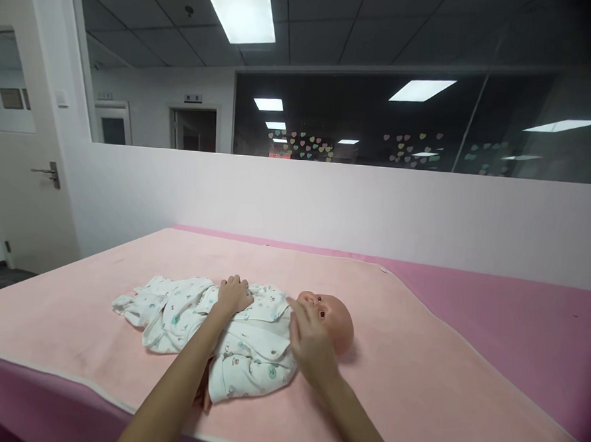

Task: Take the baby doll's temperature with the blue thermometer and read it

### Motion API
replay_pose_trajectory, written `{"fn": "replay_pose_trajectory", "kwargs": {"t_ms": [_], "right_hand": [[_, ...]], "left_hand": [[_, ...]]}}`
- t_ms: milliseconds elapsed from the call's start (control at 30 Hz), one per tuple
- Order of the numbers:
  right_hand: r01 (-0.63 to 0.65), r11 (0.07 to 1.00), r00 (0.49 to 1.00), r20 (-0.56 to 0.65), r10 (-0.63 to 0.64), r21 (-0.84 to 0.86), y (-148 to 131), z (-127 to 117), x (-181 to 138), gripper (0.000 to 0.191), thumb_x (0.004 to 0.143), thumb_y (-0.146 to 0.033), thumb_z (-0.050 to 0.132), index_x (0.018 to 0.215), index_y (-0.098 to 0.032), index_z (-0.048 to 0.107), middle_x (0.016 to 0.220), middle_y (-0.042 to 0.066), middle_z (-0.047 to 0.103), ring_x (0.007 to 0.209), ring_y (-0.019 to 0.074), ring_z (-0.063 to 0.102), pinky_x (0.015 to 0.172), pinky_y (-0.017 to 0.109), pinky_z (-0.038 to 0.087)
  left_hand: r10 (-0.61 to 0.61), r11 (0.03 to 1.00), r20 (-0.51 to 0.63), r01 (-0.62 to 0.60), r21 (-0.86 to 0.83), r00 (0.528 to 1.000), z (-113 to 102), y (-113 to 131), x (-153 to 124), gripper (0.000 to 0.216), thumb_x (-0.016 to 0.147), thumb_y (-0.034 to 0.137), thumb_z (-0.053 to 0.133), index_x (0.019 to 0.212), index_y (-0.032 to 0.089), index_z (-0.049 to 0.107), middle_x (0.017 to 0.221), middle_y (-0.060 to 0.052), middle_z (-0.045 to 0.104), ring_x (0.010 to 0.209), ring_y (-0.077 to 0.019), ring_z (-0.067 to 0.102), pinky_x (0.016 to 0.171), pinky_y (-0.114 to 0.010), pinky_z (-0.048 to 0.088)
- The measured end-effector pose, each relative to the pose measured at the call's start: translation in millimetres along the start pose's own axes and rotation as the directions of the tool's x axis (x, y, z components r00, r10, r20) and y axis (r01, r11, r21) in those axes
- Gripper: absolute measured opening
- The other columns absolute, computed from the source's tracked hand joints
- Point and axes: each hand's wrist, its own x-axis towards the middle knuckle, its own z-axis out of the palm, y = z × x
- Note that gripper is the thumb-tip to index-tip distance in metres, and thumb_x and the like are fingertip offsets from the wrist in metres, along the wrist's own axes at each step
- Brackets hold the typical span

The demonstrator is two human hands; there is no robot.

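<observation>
In the head view, a baby doll lies on its back across a peach sheet, its bare head towards the right of the picture and the legs of its clothing stretched out to the left. The sheet, edged in white, covers much of a broad pink surface, which shows beyond it along the back and right. The doll wears a white garment with small green and dark prints; the near sleeve lies bent towards the person, and a small doll hand pokes out beside the left forearm. The person's left hand rests on the front of the garment, around the middle of the body, with its fingers bent over the cloth — whether its grip has closed on any fabric I cannot tell. The right hand is at the neck end, just beside the doll's face, its fingers fairly straight and close together, the tips by the collar; they partly hide the chin and cheek, so I cannot tell whether that grip pinches the collar or only lies against it. Behind the surface runs a low white wall with a wide window above it, heart-shaped stickers showing through the glass — and at the far left stands a pale door with a metal handle
</observation>
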Motion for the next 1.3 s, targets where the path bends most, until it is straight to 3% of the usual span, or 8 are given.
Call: {"fn": "replay_pose_trajectory", "kwargs": {"t_ms": [100, 200, 333, 433, 600, 900, 1067, 1300], "right_hand": [[-0.145, 0.980, 0.958, -0.227, 0.174, 0.137, 27.7, -15.2, 17.0, 0.027, 0.083, -0.017, 0.035, 0.104, -0.015, 0.053, 0.099, 0.009, 0.058, 0.093, 0.0171, 0.052, 0.081, 0.029, 0.042], [-0.389, 0.886, 0.824, -0.335, 0.457, 0.251, 73.0, -17.7, 26.6, 0.030, 0.082, -0.024, 0.036, 0.104, -0.014, 0.053, 0.096, 0.009, 0.058, 0.082, 0.0165, 0.054, 0.074, 0.030, 0.043], [-0.713, 0.461, 0.559, 0.032, 0.828, 0.529, 133.3, -7.0, 23.2, 0.036, 0.072, -0.035, 0.048, 0.099, -0.012, 0.054, 0.092, 0.011, 0.061, 0.078, 0.0180, 0.056, 0.073, 0.032, 0.043], [-0.754, 0.242, 0.482, 0.264, 0.836, 0.611, 156.6, -0.2, 15.6, 0.039, 0.069, -0.043, 0.049, 0.092, -0.012, 0.055, 0.093, 0.014, 0.062, 0.080, 0.0205, 0.059, 0.067, 0.031, 0.046], [-0.722, 0.186, 0.489, 0.301, 0.819, 0.667, 157.3, 4.5, 10.4, 0.040, 0.069, -0.045, 0.049, 0.099, -0.020, 0.054, 0.111, 0.010, 0.058, 0.100, 0.0200, 0.055, 0.074, 0.028, 0.046], [-0.641, 0.240, 0.711, 0.448, 0.542, 0.729, 129.0, 1.0, 18.0, 0.032, 0.066, -0.044, 0.059, 0.083, -0.018, 0.065, 0.096, 0.005, 0.065, 0.094, 0.0207, 0.056, 0.083, 0.030, 0.041], [-0.686, 0.238, 0.702, 0.539, 0.466, 0.688, 127.3, -0.2, 15.2, 0.038, 0.069, -0.048, 0.056, 0.075, -0.012, 0.066, 0.074, 0.006, 0.067, 0.075, 0.0209, 0.060, 0.072, 0.031, 0.044], [-0.649, 0.272, 0.723, 0.465, 0.511, 0.710, 133.0, 5.2, 12.8, 0.036, 0.069, -0.042, 0.057, 0.092, -0.016, 0.065, 0.103, 0.006, 0.063, 0.102, 0.0225, 0.053, 0.091, 0.033, 0.037]], "left_hand": [[-0.005, 0.998, -0.013, 0.004, -0.060, 1.000, -0.8, -1.6, -5.0, 0.036, 0.072, 0.030, 0.041, 0.103, 0.016, 0.052, 0.114, -0.014, 0.050, 0.110, -0.0267, 0.044, 0.091, -0.038, 0.028], [-0.006, 0.990, 0.044, 0.012, -0.140, 0.999, -1.3, -3.2, -5.0, 0.036, 0.075, 0.033, 0.038, 0.103, 0.016, 0.050, 0.108, -0.013, 0.057, 0.104, -0.0242, 0.050, 0.090, -0.036, 0.030], [-0.022, 0.988, 0.105, 0.037, -0.151, 0.994, -0.8, -5.4, -1.7, 0.038, 0.076, 0.037, 0.035, 0.104, 0.015, 0.048, 0.096, -0.013, 0.064, 0.094, -0.0262, 0.057, 0.083, -0.038, 0.034], [-0.027, 0.988, 0.108, 0.043, -0.149, 0.994, -0.3, -5.2, -0.8, 0.039, 0.076, 0.037, 0.034, 0.105, 0.016, 0.048, 0.101, -0.013, 0.063, 0.097, -0.0270, 0.055, 0.084, -0.040, 0.033], [-0.020, 0.989, 0.105, 0.035, -0.142, 0.994, -0.2, -4.1, -2.1, 0.042, 0.077, 0.040, 0.032, 0.111, 0.019, 0.047, 0.103, -0.011, 0.062, 0.101, -0.0260, 0.053, 0.088, -0.041, 0.031], [-0.021, 0.986, 0.097, 0.036, -0.162, 0.995, 0.8, -4.4, -1.6, 0.045, 0.079, 0.041, 0.030, 0.116, 0.020, 0.045, 0.106, -0.010, 0.062, 0.104, -0.0249, 0.052, 0.090, -0.041, 0.030], [-0.015, 0.984, 0.100, 0.032, -0.173, 0.995, 1.7, -5.4, -1.9, 0.047, 0.079, 0.042, 0.029, 0.118, 0.018, 0.043, 0.109, -0.011, 0.061, 0.105, -0.0247, 0.051, 0.091, -0.042, 0.030], [-0.013, 0.982, 0.088, 0.029, -0.185, 0.996, 4.5, -6.8, -0.9, 0.047, 0.079, 0.042, 0.030, 0.117, 0.019, 0.044, 0.109, -0.011, 0.061, 0.106, -0.0245, 0.051, 0.093, -0.042, 0.028]]}}
